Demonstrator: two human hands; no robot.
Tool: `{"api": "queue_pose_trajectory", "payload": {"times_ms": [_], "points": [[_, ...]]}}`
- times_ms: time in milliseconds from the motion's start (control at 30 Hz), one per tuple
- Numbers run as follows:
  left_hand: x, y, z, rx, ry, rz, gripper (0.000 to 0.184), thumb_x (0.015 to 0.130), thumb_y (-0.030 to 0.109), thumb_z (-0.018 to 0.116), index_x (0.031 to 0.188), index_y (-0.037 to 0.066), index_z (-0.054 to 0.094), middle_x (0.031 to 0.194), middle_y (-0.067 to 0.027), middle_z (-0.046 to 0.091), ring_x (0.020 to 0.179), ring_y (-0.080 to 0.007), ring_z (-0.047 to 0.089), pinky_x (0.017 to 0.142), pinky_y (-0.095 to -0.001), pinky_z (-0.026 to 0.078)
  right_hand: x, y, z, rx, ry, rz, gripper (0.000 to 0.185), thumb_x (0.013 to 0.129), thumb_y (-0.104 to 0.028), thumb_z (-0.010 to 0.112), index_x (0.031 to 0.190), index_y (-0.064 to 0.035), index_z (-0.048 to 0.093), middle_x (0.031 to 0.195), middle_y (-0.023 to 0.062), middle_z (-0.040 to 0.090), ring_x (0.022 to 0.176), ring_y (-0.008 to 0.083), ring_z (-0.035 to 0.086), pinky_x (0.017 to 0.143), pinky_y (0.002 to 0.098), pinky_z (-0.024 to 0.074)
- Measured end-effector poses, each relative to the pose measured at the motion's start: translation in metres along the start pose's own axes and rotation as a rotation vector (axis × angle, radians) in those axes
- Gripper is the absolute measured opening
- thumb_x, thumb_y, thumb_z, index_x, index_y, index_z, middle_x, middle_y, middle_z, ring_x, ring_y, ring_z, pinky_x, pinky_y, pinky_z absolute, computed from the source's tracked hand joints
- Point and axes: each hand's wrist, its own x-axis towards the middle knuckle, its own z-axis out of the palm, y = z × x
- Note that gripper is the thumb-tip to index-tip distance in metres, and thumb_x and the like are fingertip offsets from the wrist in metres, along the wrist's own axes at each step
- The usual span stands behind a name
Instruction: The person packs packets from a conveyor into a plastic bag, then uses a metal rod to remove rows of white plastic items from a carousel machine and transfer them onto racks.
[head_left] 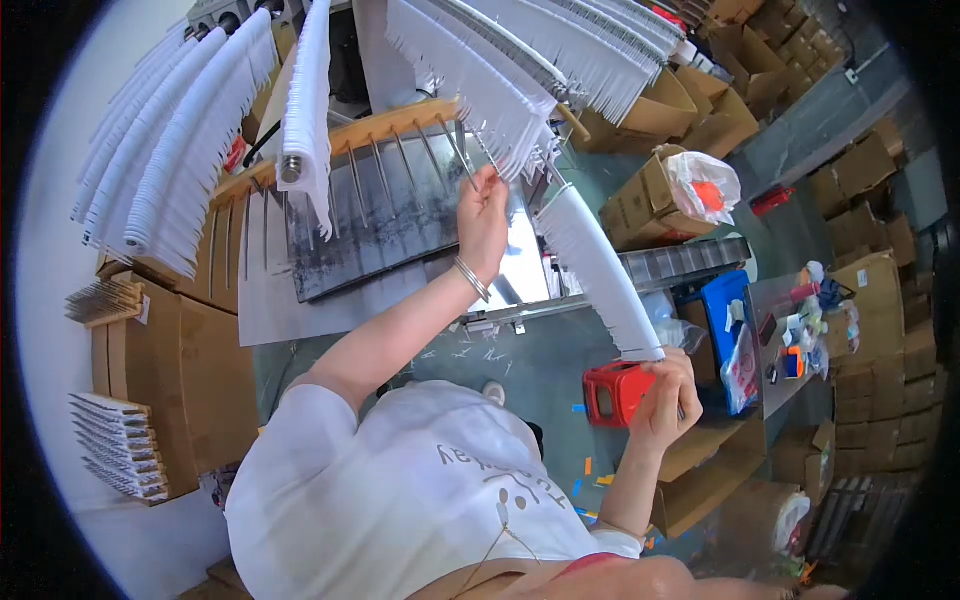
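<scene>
Row of thin white pieces [600, 268] between two and three o'clock from the middle of the view, slanting from near the left hand [483, 215] at twelve down to the right hand [665, 400] at four. Held at its lower end in the bent fingers of the right hand; at the tip of a hanging white row [480, 82], left fingers bent, but cannot tell whether pinched on anything. Probably light, with a soft, loose fringe, easily creased, perhaps apt to slide. Best gripped at the ends, sparing the fringed edge. At eleven, a wooden bar [385, 129] with metal prongs [357, 183]; at ten, a dark panel [400, 250]. Most in the way: hanging fringe and nearest prongs, crowding the left hand. Just beside the right hand, a red stool [622, 378]; at two, a carton [630, 212] with a plastic bag [690, 170].
</scene>
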Motion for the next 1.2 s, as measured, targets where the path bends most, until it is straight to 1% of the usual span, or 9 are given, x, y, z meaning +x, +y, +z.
{"api": "queue_pose_trajectory", "payload": {"times_ms": [267,333,533,733,833,933,1000,1133,1200], "points": [[0.003,0.022,0.01,-0.136,-0.023,-0.165,0.035,0.094,0.023,0.051,0.126,0.008,0.051,0.113,0.0042,0.057,0.092,-0.0038,0.048,0.08,-0.0231,0.037,0.022,-0.009,0.035,-0.138,-0.011,-0.021,0.022,0.091,-0.011,0.05,0.079,0.0053,0.06,0.081,0.01,0.058,0.077,0.0176,0.052,0.072,0.0286,0.0396],[0.009,0.02,0.015,-0.122,0.043,-0.13,0.03,0.093,0.009,0.045,0.122,0.003,0.05,0.102,-0.0004,0.055,0.085,-0.0069,0.048,0.078,-0.0225,0.04,0.029,-0.01,0.046,-0.157,-0.025,0.027,0.02,0.09,-0.009,0.05,0.079,0.005,0.059,0.08,0.0089,0.056,0.076,0.0158,0.051,0.071,0.0267,0.0385],[0.029,0.009,0.023,-0.383,-0.006,-0.163,0.023,0.091,0.01,0.049,0.113,0.005,0.053,0.109,-0.0017,0.056,0.096,-0.0096,0.051,0.086,-0.0239,0.039,0.05,-0.004,0.063,-0.097,-0.039,0.077,0.015,0.089,-0.004,0.051,0.079,0.0041,0.059,0.078,0.0062,0.053,0.073,0.0114,0.048,0.067,0.0223,0.0352],[0.017,0.017,0.03,-0.229,0.081,-0.134,0.022,0.087,0.006,0.052,0.11,0.004,0.054,0.108,-0.0036,0.057,0.098,-0.0141,0.053,0.09,-0.0274,0.039,0.038,-0.005,0.034,-0.021,-0.098,0.054,0.017,0.087,-0.007,0.054,0.074,0.0037,0.058,0.076,0.0063,0.052,0.075,0.0148,0.046,0.069,0.0247,0.034],[0.002,0.019,0.028,-0.241,-0.012,-0.087,0.021,0.088,0.012,0.048,0.106,0.01,0.058,0.102,0.0013,0.057,0.092,-0.009,0.05,0.084,-0.0263,0.035,0.03,0.003,0.01,0.037,-0.092,0.058,0.022,0.088,-0.012,0.055,0.071,0.0026,0.056,0.074,0.0064,0.049,0.074,0.0168,0.044,0.068,0.0271,0.0326],[-0.016,0.024,0.03,-0.252,-0.125,-0.056,0.021,0.089,0.014,0.054,0.104,0.001,0.058,0.094,-0.0016,0.059,0.093,-0.0102,0.052,0.085,-0.0251,0.039,0.024,0.009,-0.017,0.107,-0.062,-0.016,0.026,0.088,-0.017,0.057,0.069,0.0014,0.057,0.073,0.0071,0.048,0.073,0.0185,0.044,0.067,0.03,0.0324],[-0.036,0.034,0.043,-0.313,-0.116,-0.096,0.019,0.09,0.019,0.056,0.098,0.002,0.058,0.091,-0.0002,0.057,0.09,-0.0081,0.051,0.081,-0.024,0.04,0.017,0.011,-0.038,0.09,-0.074,-0.016,0.026,0.087,-0.018,0.059,0.069,0.0008,0.059,0.073,0.0072,0.048,0.072,0.0185,0.044,0.066,0.0304,0.0329],[-0.054,0.032,0.071,-0.516,-0.136,-0.43,0.02,0.089,0.024,0.06,0.089,0.004,0.056,0.082,-0.0046,0.06,0.076,-0.0123,0.057,0.07,-0.0233,0.043,0.007,-0.012,-0.062,-0.005,-0.149,-0.184,0.016,0.082,-0.017,0.063,0.072,-0.0046,0.064,0.067,0.0048,0.049,0.066,0.0195,0.044,0.061,0.0328,0.0344],[-0.057,0.021,0.087,-0.507,-0.141,-0.494,0.02,0.089,0.024,0.059,0.087,0.004,0.057,0.079,-0.0069,0.062,0.071,-0.0145,0.059,0.065,-0.0241,0.044,-0.008,-0.012,-0.073,-0.296,-0.24,-0.288,0.019,0.074,-0.027,0.068,0.075,-0.0082,0.066,0.067,0.0029,0.046,0.064,0.0213,0.046,0.061,0.0341,0.0354]]}}
